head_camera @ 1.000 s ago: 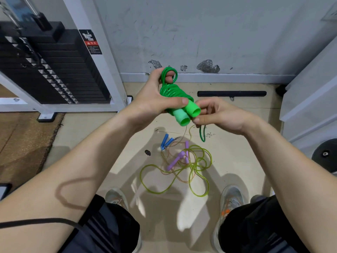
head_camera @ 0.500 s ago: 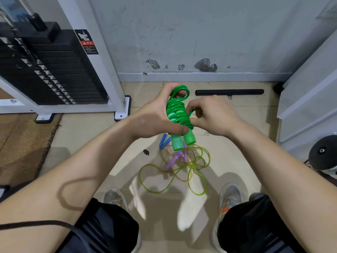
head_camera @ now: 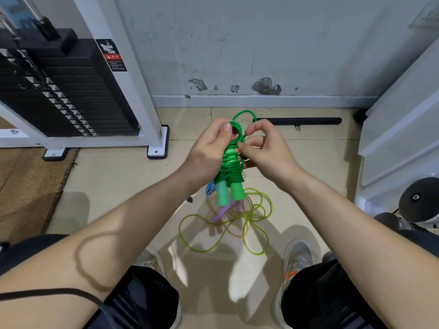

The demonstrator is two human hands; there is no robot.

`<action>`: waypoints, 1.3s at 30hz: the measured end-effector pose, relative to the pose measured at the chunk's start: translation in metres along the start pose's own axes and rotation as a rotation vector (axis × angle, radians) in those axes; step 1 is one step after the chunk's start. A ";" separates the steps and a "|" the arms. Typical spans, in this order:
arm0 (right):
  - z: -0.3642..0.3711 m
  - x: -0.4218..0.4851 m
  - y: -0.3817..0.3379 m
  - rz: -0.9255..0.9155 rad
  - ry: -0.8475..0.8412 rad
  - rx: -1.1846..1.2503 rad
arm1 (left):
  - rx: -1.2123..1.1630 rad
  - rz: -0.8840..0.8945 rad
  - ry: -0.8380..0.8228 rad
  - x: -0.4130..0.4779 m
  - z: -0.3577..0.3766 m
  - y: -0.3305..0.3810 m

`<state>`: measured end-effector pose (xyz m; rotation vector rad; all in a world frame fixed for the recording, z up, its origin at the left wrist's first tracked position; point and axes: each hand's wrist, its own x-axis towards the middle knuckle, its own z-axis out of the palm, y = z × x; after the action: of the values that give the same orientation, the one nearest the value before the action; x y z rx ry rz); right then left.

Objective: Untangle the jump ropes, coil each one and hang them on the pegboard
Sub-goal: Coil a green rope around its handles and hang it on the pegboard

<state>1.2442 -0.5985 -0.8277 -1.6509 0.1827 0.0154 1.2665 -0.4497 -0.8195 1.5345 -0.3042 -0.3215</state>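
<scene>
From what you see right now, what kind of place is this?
Probably a gym: a black weight stack in a white machine frame at the left, tangled jump ropes on the floor.

Counting two hands, left hand (head_camera: 209, 150) and right hand (head_camera: 268, 154), and one green jump rope (head_camera: 231, 170) showing two green handles (head_camera: 222, 195). Floor tangle is showing two cords, yellow-green cord (head_camera: 190, 236) and orange cord (head_camera: 237, 236), plus two purple handles (head_camera: 219, 214) and two blue handles (head_camera: 210, 189). Two shoes (head_camera: 298, 257) are showing.

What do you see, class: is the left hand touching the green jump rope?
Touching. The head view shows the left hand gripping the green jump rope, thumb pressed against its top loop.
</scene>
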 end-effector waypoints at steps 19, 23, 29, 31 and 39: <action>-0.003 0.013 -0.020 0.235 0.013 0.477 | -0.224 -0.237 0.141 -0.002 0.017 0.006; -0.005 0.012 -0.024 0.249 -0.150 0.425 | -0.312 -0.260 0.140 0.000 0.016 0.010; 0.003 0.009 -0.017 0.079 -0.050 0.140 | -0.532 -0.338 0.225 0.006 0.009 0.016; 0.007 0.009 -0.012 -0.022 -0.031 0.007 | -0.582 -0.354 0.230 0.008 0.006 0.017; 0.009 0.012 -0.003 -0.065 0.054 -0.255 | -0.590 -0.334 0.265 0.009 0.003 0.017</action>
<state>1.2571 -0.5906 -0.8270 -1.9123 0.1733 -0.0580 1.2741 -0.4560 -0.8030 1.0193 0.2470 -0.4197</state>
